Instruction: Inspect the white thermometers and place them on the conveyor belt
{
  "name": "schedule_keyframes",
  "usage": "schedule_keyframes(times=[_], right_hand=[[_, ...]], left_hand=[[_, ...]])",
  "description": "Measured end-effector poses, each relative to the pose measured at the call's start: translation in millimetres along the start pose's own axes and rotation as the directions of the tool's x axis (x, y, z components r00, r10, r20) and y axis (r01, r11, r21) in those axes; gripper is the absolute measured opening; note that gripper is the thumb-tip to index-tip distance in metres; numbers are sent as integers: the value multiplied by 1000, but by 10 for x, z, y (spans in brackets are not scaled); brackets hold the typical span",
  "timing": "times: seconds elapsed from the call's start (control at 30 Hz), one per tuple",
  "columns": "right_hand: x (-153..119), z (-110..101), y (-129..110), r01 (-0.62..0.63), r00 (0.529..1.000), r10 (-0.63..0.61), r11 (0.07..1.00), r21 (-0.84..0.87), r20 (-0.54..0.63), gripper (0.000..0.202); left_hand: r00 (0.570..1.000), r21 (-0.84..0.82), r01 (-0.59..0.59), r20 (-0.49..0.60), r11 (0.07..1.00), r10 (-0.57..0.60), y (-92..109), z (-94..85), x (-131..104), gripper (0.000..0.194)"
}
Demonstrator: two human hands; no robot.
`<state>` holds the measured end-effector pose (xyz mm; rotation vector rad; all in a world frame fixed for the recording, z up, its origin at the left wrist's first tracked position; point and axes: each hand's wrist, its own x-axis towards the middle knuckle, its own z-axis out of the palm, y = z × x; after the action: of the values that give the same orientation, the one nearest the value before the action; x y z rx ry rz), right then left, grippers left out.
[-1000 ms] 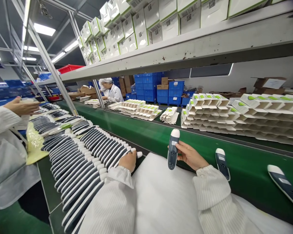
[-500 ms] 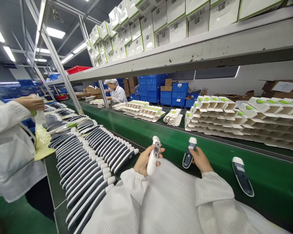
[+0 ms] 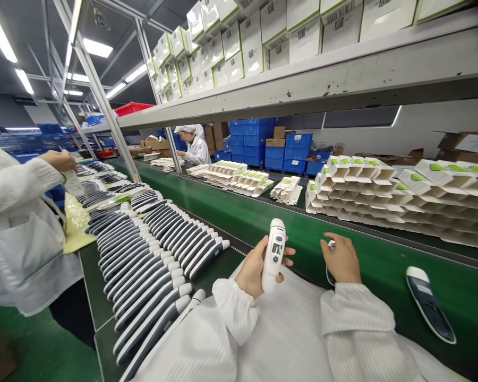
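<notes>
left hand [image 3: 252,269] wrapped around white unit [image 3: 274,253], upright, at 12 o'clock close to my chest | right hand [image 3: 341,260] curled over second unit [image 3: 330,265] on belt [image 3: 263,223], mostly hidden, at 1 o'clock | I judge it light, stiff, smooth plastic, slippery; best hold at the mid-body | rows of units [image 3: 151,249] at 10 o'clock | cartons [image 3: 354,185] beyond at 1 o'clock

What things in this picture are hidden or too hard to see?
Head view only:
- The device under the right hand is almost all covered by that hand; only a white bit shows.
- The small screen on the white thermometer in the left hand is too small to read.
- The labels on the shelf boxes are too small to read.
- The far worker's hands are hidden behind the post.
</notes>
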<state>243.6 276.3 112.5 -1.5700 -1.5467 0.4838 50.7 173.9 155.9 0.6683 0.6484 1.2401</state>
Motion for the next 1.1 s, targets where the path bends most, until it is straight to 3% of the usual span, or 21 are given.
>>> schedule_keyframes(times=[0.07, 0.1, 0.17, 0.23, 0.33, 0.4, 0.43, 0.47, 0.53, 0.57, 0.6, 0.7, 0.8, 0.97, 1.1], right_hand=[[-105, -11, -272, 43, 974, -100, 962, 268, 201, 34], [-165, -5, -400, 14, 922, -167, 916, 400, 349, 36], [-283, 25, -603, -80, 769, -303, 829, 554, 563, 43], [-374, 60, -714, -155, 690, -363, 771, 617, 627, 45], [-432, 84, -741, -277, 694, -337, 690, 668, 636, 41], [-433, 78, -723, -337, 687, -324, 651, 681, 650, 38], [-431, 72, -716, -355, 687, -317, 639, 682, 654, 37], [-428, 67, -713, -367, 690, -308, 631, 684, 655, 36], [-424, 57, -717, -378, 695, -299, 621, 687, 653, 34], [-422, 53, -721, -378, 698, -297, 620, 687, 651, 33], [-419, 49, -725, -374, 702, -295, 622, 688, 648, 32], [-403, 38, -717, -358, 709, -293, 635, 685, 642, 30], [-371, 48, -665, -360, 726, -270, 635, 684, 632, 28], [-301, 129, -512, -433, 780, -150, 572, 696, 608, 22], [-232, 191, -370, -425, 838, -28, 593, 684, 545, 16]], left_hand=[[987, 37, -78, -136, 996, 83, -21, 38, 13, 35], [974, 57, -129, -181, 990, 137, -31, 48, 21, 35], [954, 81, -210, -201, 974, 222, -38, 46, 32, 46], [950, 96, -238, -184, 967, 252, -12, 17, 29, 52], [959, 224, -223, -123, 949, 254, 97, -59, -2, 39], [958, 500, -227, -40, 836, 284, 194, -119, -27, 32], [950, 697, -213, -14, 684, 311, 244, -152, -38, 31], [939, 865, -168, -6, 474, 344, 291, -189, -47, 32], [897, 998, 14, -37, 55, 440, 379, -280, -63, 33], [869, 990, 120, -71, -69, 489, 418, -336, -73, 36], [840, 968, 215, -117, -127, 530, 455, -399, -85, 39], [769, 862, 458, -264, -214, 583, 541, -604, -129, 39], [741, 756, 584, -346, -297, 575, 581, -778, -161, 36], [783, 712, 588, -383, -383, 490, 555, -952, -153, 41], [824, 753, 535, -365, -383, 433, 557, -1037, -128, 42]])
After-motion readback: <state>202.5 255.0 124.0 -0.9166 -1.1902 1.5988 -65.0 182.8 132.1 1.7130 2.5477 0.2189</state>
